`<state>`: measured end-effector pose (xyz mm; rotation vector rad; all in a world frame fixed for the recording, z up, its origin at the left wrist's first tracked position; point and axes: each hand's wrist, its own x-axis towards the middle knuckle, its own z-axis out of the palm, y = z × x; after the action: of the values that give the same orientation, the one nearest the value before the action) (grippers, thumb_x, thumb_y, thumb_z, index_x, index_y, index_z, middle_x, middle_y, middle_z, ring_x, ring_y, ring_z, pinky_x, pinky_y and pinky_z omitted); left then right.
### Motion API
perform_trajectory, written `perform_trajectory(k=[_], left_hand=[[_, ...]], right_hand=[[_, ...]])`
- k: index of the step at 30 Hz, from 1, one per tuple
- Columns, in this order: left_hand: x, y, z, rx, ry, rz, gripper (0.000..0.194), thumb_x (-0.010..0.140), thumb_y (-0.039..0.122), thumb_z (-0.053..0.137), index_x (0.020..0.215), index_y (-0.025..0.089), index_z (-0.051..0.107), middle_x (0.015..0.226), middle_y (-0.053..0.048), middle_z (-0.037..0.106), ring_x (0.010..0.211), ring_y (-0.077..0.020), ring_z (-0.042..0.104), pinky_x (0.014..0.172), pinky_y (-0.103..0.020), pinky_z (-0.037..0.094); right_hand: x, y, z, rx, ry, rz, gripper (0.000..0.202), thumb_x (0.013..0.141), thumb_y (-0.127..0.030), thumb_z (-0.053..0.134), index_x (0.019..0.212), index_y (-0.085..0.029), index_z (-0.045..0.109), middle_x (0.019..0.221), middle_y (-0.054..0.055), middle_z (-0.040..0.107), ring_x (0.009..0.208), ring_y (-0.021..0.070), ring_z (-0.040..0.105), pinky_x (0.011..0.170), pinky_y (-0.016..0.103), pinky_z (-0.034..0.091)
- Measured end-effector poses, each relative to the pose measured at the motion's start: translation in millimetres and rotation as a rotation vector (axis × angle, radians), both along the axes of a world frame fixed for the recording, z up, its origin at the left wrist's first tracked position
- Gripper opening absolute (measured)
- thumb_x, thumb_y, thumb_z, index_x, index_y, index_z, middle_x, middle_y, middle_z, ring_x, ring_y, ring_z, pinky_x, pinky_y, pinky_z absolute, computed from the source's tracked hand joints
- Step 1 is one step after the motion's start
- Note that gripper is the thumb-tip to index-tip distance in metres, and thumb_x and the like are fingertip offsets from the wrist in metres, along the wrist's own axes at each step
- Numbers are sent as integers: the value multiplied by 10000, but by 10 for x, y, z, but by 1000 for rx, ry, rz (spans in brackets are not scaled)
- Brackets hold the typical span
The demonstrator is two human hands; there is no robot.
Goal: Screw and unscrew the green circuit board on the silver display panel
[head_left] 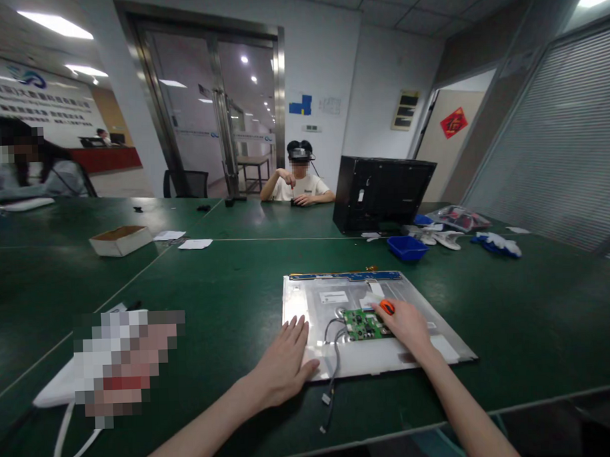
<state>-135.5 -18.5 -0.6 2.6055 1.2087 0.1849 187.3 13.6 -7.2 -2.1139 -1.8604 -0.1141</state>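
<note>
Left hand [284,366] pressed flat on the panel's [296,302] left side, clutching nothing; right hand [409,326] grasping an orange tool [387,307] over the green circuit board [357,325] (tip hidden)! The panel lies on the table [227,278], cables [336,354] trailing off its near edge, a blue tray [406,248] and black monitor [384,192] beyond.

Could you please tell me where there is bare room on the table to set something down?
The table is free between the panel and the white object on the left, and right of the panel, nearer than the gloves. It is crowded beside the monitor, around the blue tray, and on the panel by the green board and right hand.
</note>
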Motion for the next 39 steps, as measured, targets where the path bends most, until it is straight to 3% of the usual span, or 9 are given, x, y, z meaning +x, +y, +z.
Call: perform_trajectory(k=[10, 18, 24, 30, 35, 39], left_hand=[[831, 123, -131, 21, -113, -20, 738, 924, 541, 274, 1442, 18, 215, 1511, -193, 130, 1403, -304, 63, 1145, -422, 89], [1267, 247, -270, 62, -175, -18, 779, 904, 574, 247, 1434, 5, 225, 1507, -202, 164, 1396, -335, 93, 1141, -451, 61], [1567, 290, -258, 25, -195, -52, 814, 899, 596, 197, 1427, -23, 206, 1502, -223, 160, 1398, -340, 67, 1142, -454, 25], [1744, 406, -207, -53, -208, -134, 879, 860, 633, 274, 1426, -31, 169, 1509, -232, 114, 1397, -350, 48, 1138, -459, 54], [1766, 526, -159, -50, -213, -276, 903, 803, 646, 392, 1408, -5, 231, 1501, -235, 149, 1389, -359, 104, 1126, -458, 125], [1806, 581, -191, 7, -216, -312, 928, 777, 657, 437, 1395, -10, 255, 1486, -248, 191, 1383, -358, 143, 1124, -441, 138]], right_hand=[[983, 105, -69, -42, -82, 36, 300, 874, -400, 398, 869, -211, 631, 820, 81, 686, 763, 242, 614, 628, 303, 368], [1487, 303, -156, -89, -177, -74, 259, 843, -367, 440, 880, -206, 639, 822, 94, 678, 783, 248, 610, 624, 307, 352], [1773, 498, -49, -100, -210, -177, 303, 842, -423, 456, 863, -191, 649, 838, 131, 677, 787, 256, 618, 614, 309, 363], [1856, 661, 164, -80, -192, -184, 402, 877, -449, 379, 930, -152, 645, 834, 184, 667, 759, 282, 609, 590, 332, 357], [1639, 662, 224, -138, -129, 70, 300, 819, -442, 486, 775, -190, 643, 787, 77, 674, 732, 209, 588, 639, 282, 361], [1435, 589, 172, -175, -101, 184, 307, 789, -464, 511, 749, -187, 637, 771, 65, 668, 705, 206, 567, 614, 278, 342]])
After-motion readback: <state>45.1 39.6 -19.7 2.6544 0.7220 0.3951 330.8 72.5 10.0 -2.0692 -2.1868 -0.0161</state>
